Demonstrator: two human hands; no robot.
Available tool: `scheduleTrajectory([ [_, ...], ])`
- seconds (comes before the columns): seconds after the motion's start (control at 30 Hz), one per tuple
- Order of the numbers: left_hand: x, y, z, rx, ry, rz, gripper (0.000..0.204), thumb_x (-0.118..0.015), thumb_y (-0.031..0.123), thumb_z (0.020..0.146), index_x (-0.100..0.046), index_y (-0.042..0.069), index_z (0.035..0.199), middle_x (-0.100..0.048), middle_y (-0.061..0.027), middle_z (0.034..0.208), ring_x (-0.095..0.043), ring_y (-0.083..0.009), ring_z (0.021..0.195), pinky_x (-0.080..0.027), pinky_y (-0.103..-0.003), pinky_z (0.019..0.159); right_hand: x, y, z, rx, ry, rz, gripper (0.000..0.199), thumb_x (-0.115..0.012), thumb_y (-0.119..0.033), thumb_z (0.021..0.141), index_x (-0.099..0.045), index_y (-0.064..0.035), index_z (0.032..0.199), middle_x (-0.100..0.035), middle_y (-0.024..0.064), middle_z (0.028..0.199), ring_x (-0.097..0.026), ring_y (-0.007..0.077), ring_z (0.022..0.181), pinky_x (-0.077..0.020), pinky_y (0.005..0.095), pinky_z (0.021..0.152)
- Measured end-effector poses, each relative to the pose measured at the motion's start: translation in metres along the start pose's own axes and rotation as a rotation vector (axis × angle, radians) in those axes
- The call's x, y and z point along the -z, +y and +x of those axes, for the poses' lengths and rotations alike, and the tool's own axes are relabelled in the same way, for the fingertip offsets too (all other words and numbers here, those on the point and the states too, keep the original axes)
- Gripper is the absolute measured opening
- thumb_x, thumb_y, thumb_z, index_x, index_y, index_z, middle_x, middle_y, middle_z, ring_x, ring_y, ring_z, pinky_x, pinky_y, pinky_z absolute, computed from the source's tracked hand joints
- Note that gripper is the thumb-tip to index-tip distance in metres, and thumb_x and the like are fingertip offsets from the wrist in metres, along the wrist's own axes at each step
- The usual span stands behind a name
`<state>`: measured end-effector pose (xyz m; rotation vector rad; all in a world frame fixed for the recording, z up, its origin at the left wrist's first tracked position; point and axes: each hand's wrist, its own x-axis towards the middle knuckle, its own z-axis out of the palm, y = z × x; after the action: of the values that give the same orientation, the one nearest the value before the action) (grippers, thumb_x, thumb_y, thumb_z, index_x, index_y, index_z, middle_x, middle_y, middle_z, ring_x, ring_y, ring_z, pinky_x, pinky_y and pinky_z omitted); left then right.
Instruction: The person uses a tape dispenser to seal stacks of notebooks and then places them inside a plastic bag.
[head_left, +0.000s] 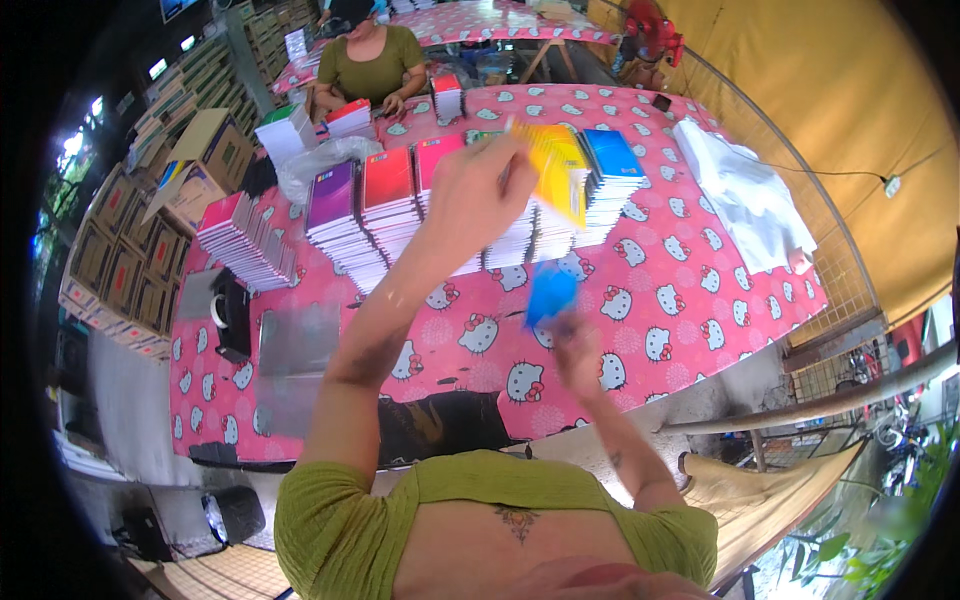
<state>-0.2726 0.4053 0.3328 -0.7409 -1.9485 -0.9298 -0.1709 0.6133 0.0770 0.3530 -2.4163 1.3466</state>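
My left hand (490, 190) reaches over the row of notebook stacks. Its fingers are pinched at the spiral edge of a yellow notebook (560, 175), which tilts above the yellow stack. Lower and to the right, my right hand (575, 348) grips a blue notebook (552, 295); both are smeared by motion. The row also has purple notebooks (333, 195), red notebooks (388, 178), pink notebooks (438, 156) and, at its right end, a blue stack (612, 155). My left forearm hides part of the row.
A table (660, 300) with a pink patterned cover spreads before me. Clear plastic sheets (298, 350) and a black tool (232, 315) lie at left, beside a leaning pink stack (240, 240). White sheeting (745, 200) lies right. Across the table sits another person (370, 70). Cardboard boxes (125, 250) stand left.
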Motion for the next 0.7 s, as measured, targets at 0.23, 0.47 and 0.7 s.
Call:
scheduleTrajectory([
  [0.23, -0.048, -0.027, -0.233, 0.567, -0.854, 0.328, 0.042, -0.056, 0.043, 0.09, -0.067, 0.003, 0.088, -0.067, -0.02, 0.077, -0.067, -0.0339, 0.077, -0.052, -0.048, 0.065, -0.044, 0.003, 0.0, -0.468, -0.004, 0.345, 0.03, -0.052, -0.009, 0.097, -0.058, 0.0004, 0.124, -0.067, 0.0125, 0.103, -0.062, 0.0229, 0.104, -0.0462, 0.0353, 0.092],
  [0.47, -0.021, -0.06, -0.095, 0.034, 0.001, 0.631, 0.05, -0.062, 0.015, 0.084, -0.053, 0.002, 0.132, -0.061, -0.0186, 0.123, -0.061, -0.033, 0.109, -0.047, -0.044, 0.098, -0.022, -0.08, 0.223, 0.591, 0.132, -0.602, 0.059, -0.063, -0.017, 0.088, -0.044, -0.0077, 0.143, -0.049, 0.0118, 0.144, -0.04, 0.0311, 0.137, -0.0341, 0.0504, 0.107],
  [0.7, 0.058, -0.065, -0.066, 0.071, -0.177, 0.553, 0.044, -0.062, 0.013, 0.083, -0.057, 0.007, 0.127, -0.068, -0.0133, 0.1, -0.067, -0.0327, 0.083, -0.053, -0.044, 0.075, -0.009, -0.088, 0.121, 0.733, 0.002, -0.623, 0.047, -0.055, -0.011, 0.084, -0.058, -0.013, 0.131, -0.062, 0.0023, 0.123, -0.06, 0.021, 0.106, -0.0445, 0.0398, 0.082],
])
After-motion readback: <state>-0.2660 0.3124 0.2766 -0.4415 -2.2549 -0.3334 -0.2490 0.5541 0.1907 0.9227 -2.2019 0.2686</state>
